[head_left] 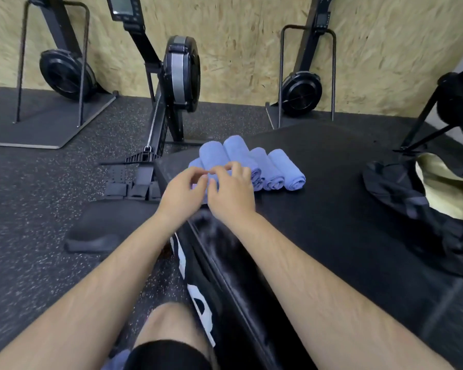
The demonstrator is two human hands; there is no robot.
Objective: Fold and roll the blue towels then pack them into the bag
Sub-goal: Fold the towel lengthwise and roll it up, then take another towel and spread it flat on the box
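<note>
Head view: rolled blue towels (286, 166) side by side at far-left corner of black worktop (332, 209), long axes running away and slightly left, spiral ends facing near-right. Left hand (182, 189) and right hand (231, 194) over leftmost rolls, fingers (235, 166) curled, tips nearly meeting; pinching cloth or not, cannot tell. Open black bag (412, 188) well right.

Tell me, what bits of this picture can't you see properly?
Head view:
- Leftmost towel: mostly hidden behind the left hand and right hand.
- Fingers: blurred, so whether they pinch it is unclear.
- Bag: cut off by the right edge; what it holds cannot be told.
</note>
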